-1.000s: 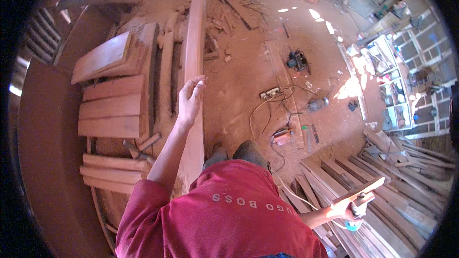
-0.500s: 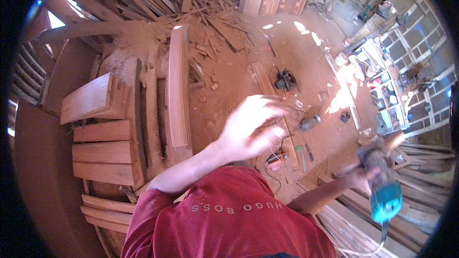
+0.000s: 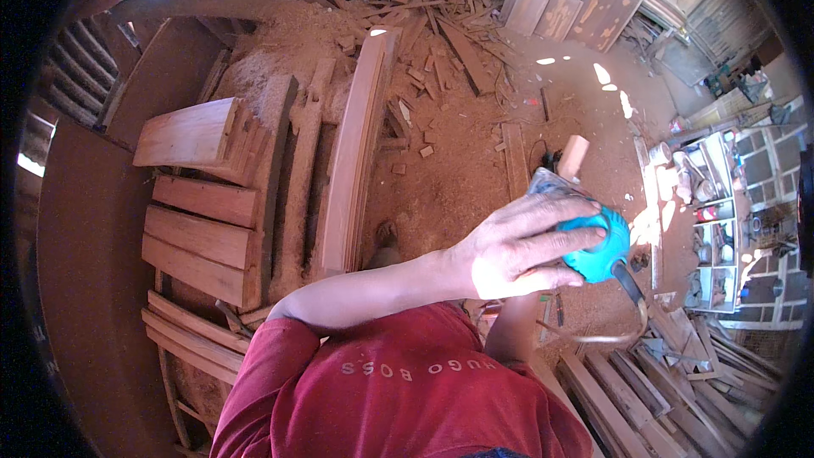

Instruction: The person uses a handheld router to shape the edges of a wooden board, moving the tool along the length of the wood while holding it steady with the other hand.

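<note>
Head view: power tool (image 3: 615, 246) with a teal body, up off the floor (image 3: 432, 191) and tucked right under the left hand (image 3: 517, 246). Those fingers are curled over the teal housing, a bit apart from each other, with the tips on its rounded end. Can't tell what the right hand is doing, sorry; only the right forearm (image 3: 513, 331) shows, and the rest is hidden behind the left hand and the tool.

My guess on feel: pretty heavy for its size, totally stiff, motor weight in the body. Hard smooth plastic, so dusty fingers could slip a bit. I'd wrap the thick body and keep off the grey front end (image 3: 547, 180) just beyond the knuckles. Don't hang it by the cord (image 3: 634, 290) either; that leaves the teal end just right of the fingertips and looks like the weak spot. Also, a wood block (image 3: 574, 155) pokes out beyond the fingers.
</note>
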{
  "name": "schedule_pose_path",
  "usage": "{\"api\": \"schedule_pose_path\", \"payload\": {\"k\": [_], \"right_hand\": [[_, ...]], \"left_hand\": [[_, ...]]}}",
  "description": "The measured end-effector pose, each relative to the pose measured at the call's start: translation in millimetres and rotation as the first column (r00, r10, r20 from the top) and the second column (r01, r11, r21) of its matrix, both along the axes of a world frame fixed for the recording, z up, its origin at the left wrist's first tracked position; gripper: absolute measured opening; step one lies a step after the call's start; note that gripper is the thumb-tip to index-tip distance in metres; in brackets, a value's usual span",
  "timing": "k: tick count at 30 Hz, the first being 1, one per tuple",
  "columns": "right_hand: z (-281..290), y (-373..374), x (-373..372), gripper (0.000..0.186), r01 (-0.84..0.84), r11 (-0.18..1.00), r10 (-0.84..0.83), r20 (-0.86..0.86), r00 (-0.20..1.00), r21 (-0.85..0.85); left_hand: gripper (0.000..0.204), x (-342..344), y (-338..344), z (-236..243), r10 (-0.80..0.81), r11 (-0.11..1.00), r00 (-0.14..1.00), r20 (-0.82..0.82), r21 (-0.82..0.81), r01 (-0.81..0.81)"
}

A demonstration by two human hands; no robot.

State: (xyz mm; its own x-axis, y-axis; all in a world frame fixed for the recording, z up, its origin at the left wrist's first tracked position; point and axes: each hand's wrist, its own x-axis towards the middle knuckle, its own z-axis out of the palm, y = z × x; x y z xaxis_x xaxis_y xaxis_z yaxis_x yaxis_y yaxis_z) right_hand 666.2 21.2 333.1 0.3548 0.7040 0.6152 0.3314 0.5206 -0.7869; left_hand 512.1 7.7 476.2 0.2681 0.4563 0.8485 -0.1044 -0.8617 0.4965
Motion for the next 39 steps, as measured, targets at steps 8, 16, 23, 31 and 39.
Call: {"api": "schedule_pose_path", "payload": {"k": [8, 16, 23, 31, 39], "right_hand": [[-32.4, 67.1, -51.4, 0.060, -0.113, 0.979, 0.128, 0.077, 0.989, -0.172], [-73.7, 140.5, -108.1, 0.062, -0.028, 0.976, 0.046, 0.079, 0.996, -0.215], [-102.1, 208.0, -156.7, 0.080, -0.068, 0.981, 0.061, -0.045, 0.997, -0.183], [-125.4, 273.2, -230.6, 0.074, -0.248, 0.956, 0.229, -0.133, 0.964, -0.153], [-140.1, 327.0, -282.0, 0.067, -0.251, 0.960, 0.247, -0.047, 0.968, -0.122]], "left_hand": [[0.062, -75.6, 75.4, -39.3, 0.082, 0.988, 0.983, -0.161, -0.114, -0.101], [0.093, -260.9, 172.4, -251.9, 0.483, 0.355, 0.417, -0.770, -0.264, -0.897], [0.119, -286.6, 193.7, -329.6, 0.370, 0.408, 0.693, -0.618, -0.562, -0.719], [0.117, -274.6, 182.2, -330.0, 0.373, 0.379, 0.721, -0.583, -0.614, -0.693], [0.081, -284.3, 198.6, -316.5, 0.392, 0.276, 0.621, -0.678, -0.557, -0.783]]}}
